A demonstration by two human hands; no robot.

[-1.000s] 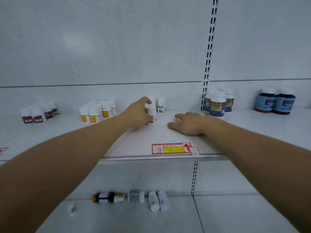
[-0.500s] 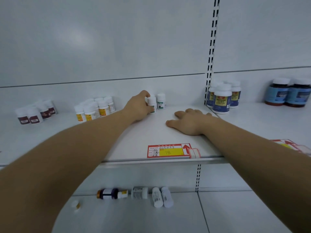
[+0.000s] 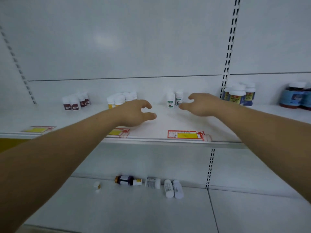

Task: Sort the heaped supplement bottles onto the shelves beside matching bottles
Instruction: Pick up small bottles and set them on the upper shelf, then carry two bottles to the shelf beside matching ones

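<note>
Head view: upper shelf (image 3: 159,126) is grouped by label, which explains the layout. Dark-red-label bottles (image 3: 75,102) far left, yellow-label bottles (image 3: 120,100) next, two green-label bottles (image 3: 174,100) mid-shelf, blue-and-yellow jars (image 3: 239,95) past the slotted upright, two big blue jars (image 3: 297,97) at far right. Each new bottle goes beside its own kind. Price tag (image 3: 186,135) on the front lip sits below the green pair

Green-label pair stands upright, side by side, nothing touching them as far as I can tell

Left hand (image 3: 134,113) hangs above the shelf, fingers loosely curled, thumb and fingers apart, holding nothing. Right hand (image 3: 202,104) is spread and relaxed, fingertips just beside the right green bottle. Contact can't be confirmed, and it grips nothing either

Unsorted lot lies on the lower shelf (image 3: 151,211): dark bottle (image 3: 125,179) on its side, a small bottle at its cap end, clear-ish bottle (image 3: 153,182), two white bottles (image 3: 173,189) lying together, one tiny bottle (image 3: 97,186) off to the left. My read: placement on the green group is done, next pick comes from down there
</note>
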